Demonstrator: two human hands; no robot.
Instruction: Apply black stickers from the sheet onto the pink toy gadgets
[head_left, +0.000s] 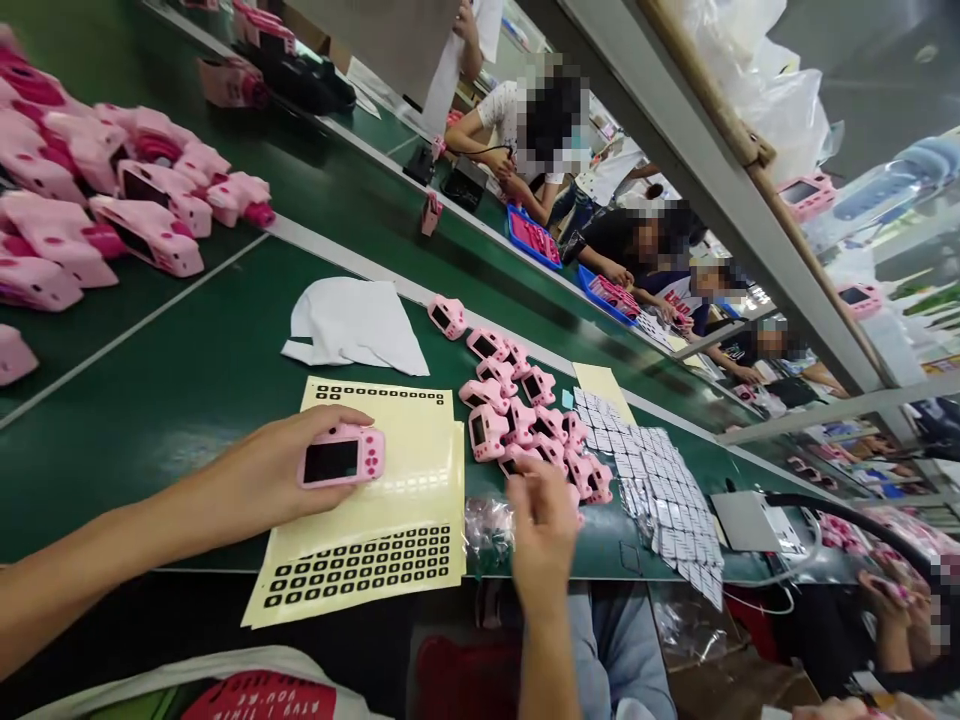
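Note:
My left hand (311,465) is closed around a pink toy camera (373,455), its dark screen and buttons facing up. It holds the camera over a yellow sticker sheet (420,440) with rows of small black square stickers along its top and bottom. My right hand (544,520) is at the near edge of a cluster of pink toy cameras (517,420), with its fingers curled together. Whatever those fingertips may hold is too small or hidden to make out. Crumpled clear plastic (487,525) lies between the sheet and my right hand.
White cloth-like material (356,325) lies beyond the sheet. A big heap of pink cameras (97,180) covers the far left of the green table (187,400). Silvery-white label sheets (660,480) spread to the right. Across the bench, several people work beside blue trays (536,238).

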